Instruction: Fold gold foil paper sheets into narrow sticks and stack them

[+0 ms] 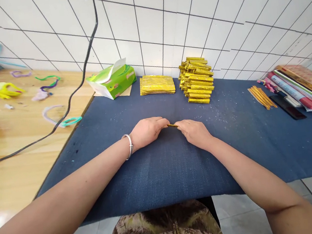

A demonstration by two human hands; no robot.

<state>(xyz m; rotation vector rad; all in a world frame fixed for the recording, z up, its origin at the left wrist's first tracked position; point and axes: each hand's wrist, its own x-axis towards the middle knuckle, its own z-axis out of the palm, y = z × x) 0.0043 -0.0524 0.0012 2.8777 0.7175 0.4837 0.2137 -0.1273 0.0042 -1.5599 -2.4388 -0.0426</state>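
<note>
Between my two hands is a narrow strip of gold paper [172, 125], only its middle showing. My left hand [150, 131], with a silver bangle at the wrist, pinches its left end. The fingers of my right hand [195, 133] are closed on the other end. Both hands are low over the dark blue cloth [164, 181]. Behind them lies a flat stack of gold paper sheets [156, 84]. To its right is a pile of rolled or folded gold paper strips [197, 81]. My fingertips hide the strip's ends.
A green tissue pack [117, 82] stands at the back left. A black cable [82, 78] crosses the wooden table [11, 151], where coloured pipe cleaners [5, 89] lie. On the right are thin orange-gold strips [262, 97], a black flat object [287, 107] and stacked books [304, 86].
</note>
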